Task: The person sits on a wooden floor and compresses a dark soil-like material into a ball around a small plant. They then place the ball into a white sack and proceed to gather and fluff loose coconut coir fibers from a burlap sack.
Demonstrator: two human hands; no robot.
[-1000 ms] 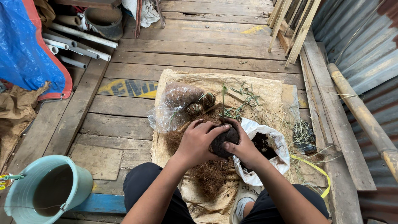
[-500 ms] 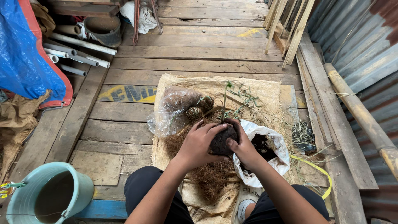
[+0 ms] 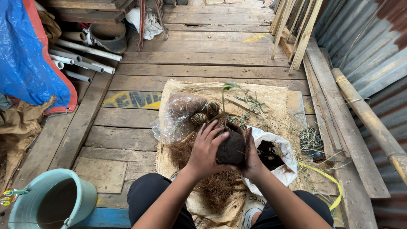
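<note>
Both hands, left hand [image 3: 206, 149] and right hand [image 3: 251, 157], keep a closed grip on the dark soil ball [image 3: 231, 148], now lifted slightly above the burlap sack [image 3: 271, 95]; its seedling [image 3: 225, 95] apparently stands taller than earlier.

Hands: 2, left [image 3: 206, 149] + right [image 3: 251, 156]. Soil ball [image 3: 231, 148]: 1, w/ 1 seedling [image 3: 225, 95]. White sack [image 3: 277, 159]: 1. Clear plastic bag [image 3: 178, 116]: 1. Burlap mat [image 3: 271, 99]: 1. Teal bucket [image 3: 78, 199]: 1. Blue tarp [image 3: 25, 55]: 1. Grey pipes [image 3: 82, 59]: approx. 4. Bamboo pole [image 3: 369, 118]: 1. Yellow strap [image 3: 326, 180]: 1.
</note>
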